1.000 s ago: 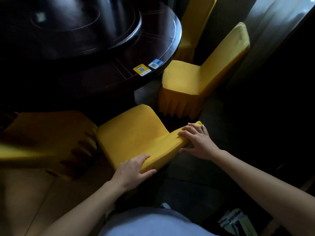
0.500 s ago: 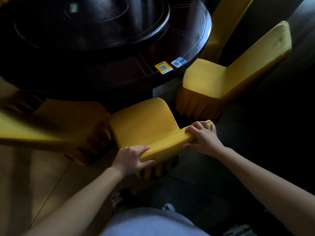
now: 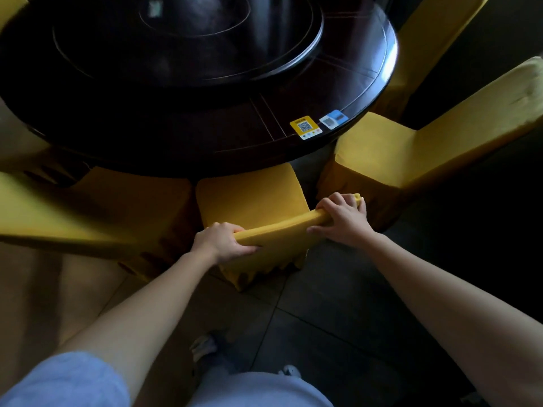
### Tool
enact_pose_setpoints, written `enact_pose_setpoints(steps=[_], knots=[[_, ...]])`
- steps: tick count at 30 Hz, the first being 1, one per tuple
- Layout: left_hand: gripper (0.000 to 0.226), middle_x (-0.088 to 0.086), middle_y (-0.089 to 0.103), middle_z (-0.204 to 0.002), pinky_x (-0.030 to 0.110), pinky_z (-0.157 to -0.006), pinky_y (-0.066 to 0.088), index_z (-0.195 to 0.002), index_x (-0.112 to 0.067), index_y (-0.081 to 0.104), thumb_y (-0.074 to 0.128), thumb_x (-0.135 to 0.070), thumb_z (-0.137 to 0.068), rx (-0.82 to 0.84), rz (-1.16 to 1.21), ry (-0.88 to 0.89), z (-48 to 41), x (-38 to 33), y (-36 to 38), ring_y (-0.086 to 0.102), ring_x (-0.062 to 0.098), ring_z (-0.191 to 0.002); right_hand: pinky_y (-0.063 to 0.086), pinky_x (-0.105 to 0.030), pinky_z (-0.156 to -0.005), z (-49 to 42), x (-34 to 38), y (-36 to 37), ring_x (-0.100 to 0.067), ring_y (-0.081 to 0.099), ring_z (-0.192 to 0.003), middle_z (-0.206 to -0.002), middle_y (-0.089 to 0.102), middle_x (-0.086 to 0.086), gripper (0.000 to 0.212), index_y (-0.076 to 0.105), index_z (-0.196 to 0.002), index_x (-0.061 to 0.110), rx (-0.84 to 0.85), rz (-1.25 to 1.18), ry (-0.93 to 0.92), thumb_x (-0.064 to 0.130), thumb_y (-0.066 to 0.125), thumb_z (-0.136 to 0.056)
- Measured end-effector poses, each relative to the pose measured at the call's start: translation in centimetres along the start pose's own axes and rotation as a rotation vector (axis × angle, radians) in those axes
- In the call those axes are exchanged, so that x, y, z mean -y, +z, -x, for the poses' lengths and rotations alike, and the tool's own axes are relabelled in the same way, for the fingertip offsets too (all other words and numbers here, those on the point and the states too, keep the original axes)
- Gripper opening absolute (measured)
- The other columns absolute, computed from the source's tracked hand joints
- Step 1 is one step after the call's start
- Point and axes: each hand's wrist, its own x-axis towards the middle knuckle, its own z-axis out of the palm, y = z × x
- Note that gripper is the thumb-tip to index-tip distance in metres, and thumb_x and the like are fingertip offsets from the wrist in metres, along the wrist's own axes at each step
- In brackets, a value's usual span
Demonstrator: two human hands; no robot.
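One large, round, dark surface (image 3: 205,127) fills the top of the view. Yellow-covered chairs stand at its near edge: a left chair (image 3: 88,212), a right chair (image 3: 411,154), and between them the middle chair (image 3: 249,198), its seat front just under the rim. Both hands clasp the top of the middle chair's backrest, fingers curled over it: the left hand (image 3: 219,242) at one end, the right hand (image 3: 342,220) at the other. A yellow sticker (image 3: 305,127) and a blue sticker (image 3: 333,119) lie side by side on the surface.

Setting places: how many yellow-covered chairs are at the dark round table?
4: one yellow fabric-covered chair gripped by left hand and right hand, one left of it, one right, one farther at top right. A yellow sliver top left may be a fifth.
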Motion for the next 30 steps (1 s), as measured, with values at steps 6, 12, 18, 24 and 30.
enact_pose_setpoints(steps=[6, 12, 18, 24, 30], knots=[[0.058, -0.003, 0.068, -0.095, 0.027, -0.063, 0.054, -0.107, -0.023, 0.065, 0.06, -0.068, -0.071, -0.092, 0.049, 0.087, -2.2, 1.2, -0.9, 0.062, 0.013, -0.079, 0.0, -0.066, -0.109, -3.1, 0.4, -1.0, -0.031, 0.018, -0.133, -0.127, 0.039, 0.002, 0.064, 0.047, -0.119, 0.033, 0.073, 0.004, 0.032, 0.074, 0.055, -0.07], [0.055, -0.003, 0.067, -0.088, 0.022, -0.059, 0.051, -0.102, -0.02, 0.067, 0.061, -0.066, -0.071, -0.142, 0.077, 0.138, -4.4, 2.2, -1.5, 0.06, 0.01, -0.072, 0.001, -0.066, -0.109, -5.5, 0.7, -1.7, -0.03, 0.019, -0.133, -0.127, 0.04, 0.002, 0.061, 0.048, -0.118, 0.034, 0.087, -0.011, 0.039, 0.071, 0.058, -0.071], [0.052, -0.004, 0.066, -0.088, 0.016, -0.054, 0.044, -0.1, -0.021, 0.066, 0.064, -0.064, -0.071, -0.154, 0.063, 0.167, -4.7, 2.9, -1.3, 0.059, 0.009, -0.071, 0.001, -0.065, -0.108, -5.9, 0.5, -1.4, -0.028, 0.02, -0.13, -0.123, 0.04, 0.004, 0.061, 0.048, -0.115, 0.036, 0.067, -0.018, 0.018, 0.075, 0.055, -0.069], [0.05, -0.006, 0.062, -0.086, 0.014, -0.051, 0.039, -0.098, -0.022, 0.065, 0.063, -0.064, -0.071, -0.163, 0.059, 0.153, -4.5, 2.8, -1.3, 0.056, 0.007, -0.069, 0.0, -0.065, -0.109, -5.6, 0.6, -1.4, -0.03, 0.019, -0.133, -0.127, 0.039, 0.002, 0.063, 0.047, -0.118, 0.035, 0.064, -0.022, 0.009, 0.075, 0.054, -0.07], [0.053, -0.003, 0.065, -0.093, 0.015, -0.051, 0.039, -0.103, -0.019, 0.066, 0.064, -0.062, -0.072, -0.157, 0.037, 0.132, -4.5, 2.5, -1.4, 0.057, 0.009, -0.074, -0.002, -0.066, -0.109, -5.3, 0.7, -1.5, -0.031, 0.019, -0.134, -0.128, 0.039, 0.0, 0.063, 0.048, -0.119, 0.031, 0.039, -0.028, 0.006, 0.072, 0.055, -0.071]])
